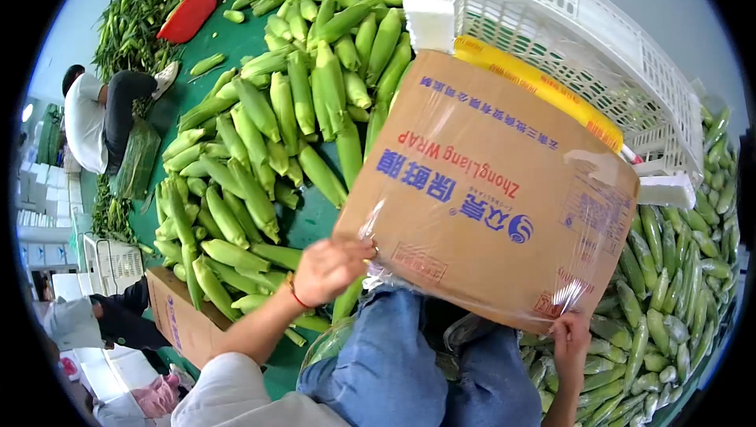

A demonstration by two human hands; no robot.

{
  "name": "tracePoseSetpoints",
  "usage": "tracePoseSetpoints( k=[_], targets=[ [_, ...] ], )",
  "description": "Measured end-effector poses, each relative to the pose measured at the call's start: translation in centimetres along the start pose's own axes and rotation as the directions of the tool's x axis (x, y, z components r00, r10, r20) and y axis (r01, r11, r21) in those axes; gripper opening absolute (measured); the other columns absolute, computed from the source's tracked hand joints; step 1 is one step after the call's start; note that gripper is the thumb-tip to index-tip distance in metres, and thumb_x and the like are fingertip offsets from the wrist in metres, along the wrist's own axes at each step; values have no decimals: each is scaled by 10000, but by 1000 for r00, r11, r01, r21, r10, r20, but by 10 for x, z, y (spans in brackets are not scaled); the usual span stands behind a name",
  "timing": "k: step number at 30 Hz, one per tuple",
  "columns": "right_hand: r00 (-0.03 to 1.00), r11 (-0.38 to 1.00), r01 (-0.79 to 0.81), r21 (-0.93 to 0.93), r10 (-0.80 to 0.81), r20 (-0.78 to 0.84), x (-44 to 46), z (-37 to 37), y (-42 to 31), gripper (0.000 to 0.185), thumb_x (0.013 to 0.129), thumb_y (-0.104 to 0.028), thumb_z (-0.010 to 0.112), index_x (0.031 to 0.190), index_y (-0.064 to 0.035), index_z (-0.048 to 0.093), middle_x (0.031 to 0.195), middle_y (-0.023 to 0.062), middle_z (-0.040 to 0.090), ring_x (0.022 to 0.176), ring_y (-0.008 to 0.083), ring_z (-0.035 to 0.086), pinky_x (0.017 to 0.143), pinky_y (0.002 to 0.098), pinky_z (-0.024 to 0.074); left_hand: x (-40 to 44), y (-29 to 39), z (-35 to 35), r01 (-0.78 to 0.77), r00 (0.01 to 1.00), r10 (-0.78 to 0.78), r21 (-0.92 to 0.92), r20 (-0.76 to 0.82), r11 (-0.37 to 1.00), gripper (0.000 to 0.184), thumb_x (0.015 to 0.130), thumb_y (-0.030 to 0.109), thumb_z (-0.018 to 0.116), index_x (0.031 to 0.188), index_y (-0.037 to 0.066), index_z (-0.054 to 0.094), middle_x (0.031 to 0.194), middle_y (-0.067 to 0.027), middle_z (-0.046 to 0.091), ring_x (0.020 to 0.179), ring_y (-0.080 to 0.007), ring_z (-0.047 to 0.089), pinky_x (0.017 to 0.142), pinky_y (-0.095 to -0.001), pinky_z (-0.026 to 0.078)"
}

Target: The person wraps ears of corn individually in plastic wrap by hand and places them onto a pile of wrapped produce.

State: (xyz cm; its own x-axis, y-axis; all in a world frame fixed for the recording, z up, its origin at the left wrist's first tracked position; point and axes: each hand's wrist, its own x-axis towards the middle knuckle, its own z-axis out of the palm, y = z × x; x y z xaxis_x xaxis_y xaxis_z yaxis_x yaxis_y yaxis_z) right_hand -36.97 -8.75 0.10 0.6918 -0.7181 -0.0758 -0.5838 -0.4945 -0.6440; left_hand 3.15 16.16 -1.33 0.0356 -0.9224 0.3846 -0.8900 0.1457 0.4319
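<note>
- Head view: a cardboard box (488, 206) lies broad side up in front of the person, its near edge just over the knees (382, 348); what bears its weight is hidden
- Clear film (425, 261) lies across the box, shiny and creased along the near edge
- Left grip (324, 271), by the box's near left corner, looks closed in a pinch on the film, though the hand is slightly blurred
- Right grip (570, 342), at the near right corner, has its fingers drawn together on the film's edge, with no wide gap showing
- Uneven pulling by the two hands could crease or tear the film; a hard tug toward the knees might drag or tip the box, since its support cannot be seen
- Far edge: a yellow carton (543, 92) and a white crate (606, 57) crowd it, with a foam block (431, 24) at one end and another at the other, so there seems little room that way
- Left side: loose corn (260, 112) comes close, leaving small gaps of green floor (315, 226)
- Right side: wrapped corn (654, 301) lies near the right arm; a low sweep could snag there, while the space above the box looks open
</note>
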Motion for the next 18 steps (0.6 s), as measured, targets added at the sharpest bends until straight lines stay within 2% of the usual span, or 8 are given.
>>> tracePoseSetpoints(
  k=[2,3,6,9,12,14,16,18],
  targets=[
    [997,995,-75,68,75,-2,-9,10,5,39,888,-13,558,850,-15,567,763,91,572,718,215,556,689,321,444,-57,18,37,117,992,-116,29,-40,993,269,763,-46,671,988,67,576,1067,-110,672,971,-289,671,732,-366,534],
    [994,989,-109,97,109,-4,-9,11,6,41,891,-14,552,853,-12,567,757,90,576,705,210,561,687,320,447,-98,18,56,246,967,-243,-29,80,969,310,810,45,659,1098,38,546,1058,-118,671,973,-311,660,732,-390,536],
    [988,980,-152,127,149,34,-1,10,-1,39,889,-13,553,857,-4,571,747,93,589,680,204,574,682,320,455,-163,25,110,785,457,-828,291,325,548,496,842,324,670,1195,11,514,1071,-155,660,930,-306,656,768,-402,519],
    [970,951,-244,189,235,66,0,10,-3,34,889,-21,562,869,1,579,744,96,597,709,200,591,689,317,461,-201,10,155,600,217,-830,601,513,528,705,774,527,681,1171,-24,493,1020,-189,668,952,-340,650,851,-440,482],
    [974,966,-223,127,215,73,3,7,-7,31,887,-26,569,885,-2,588,746,97,609,735,197,610,699,312,467,-191,3,153,760,67,-841,519,536,391,738,707,565,714,1095,-27,503,976,-214,674,964,-355,648,929,-447,437],
    [973,966,-228,123,222,65,6,4,-16,39,882,-38,585,898,-4,592,745,95,621,734,216,612,718,328,468,-176,6,133,910,58,-868,332,494,250,674,723,509,723,1092,4,474,997,-250,665,938,-411,648,819,-500,498],
    [983,978,-186,92,183,32,2,7,-13,43,880,-45,592,898,-6,594,750,95,626,725,229,608,720,337,468,-194,4,125,972,235,-955,-18,179,236,600,769,368,732,1168,28,438,977,-249,654,889,-383,662,765,-475,525],
    [980,977,-199,73,198,22,0,11,-7,53,881,-71,600,900,-21,602,763,99,635,731,254,611,740,357,464,-181,-8,89,928,269,-963,-273,19,254,542,818,214,703,1233,36,404,1026,-209,635,892,-306,653,782,-411,527]
  ],
)
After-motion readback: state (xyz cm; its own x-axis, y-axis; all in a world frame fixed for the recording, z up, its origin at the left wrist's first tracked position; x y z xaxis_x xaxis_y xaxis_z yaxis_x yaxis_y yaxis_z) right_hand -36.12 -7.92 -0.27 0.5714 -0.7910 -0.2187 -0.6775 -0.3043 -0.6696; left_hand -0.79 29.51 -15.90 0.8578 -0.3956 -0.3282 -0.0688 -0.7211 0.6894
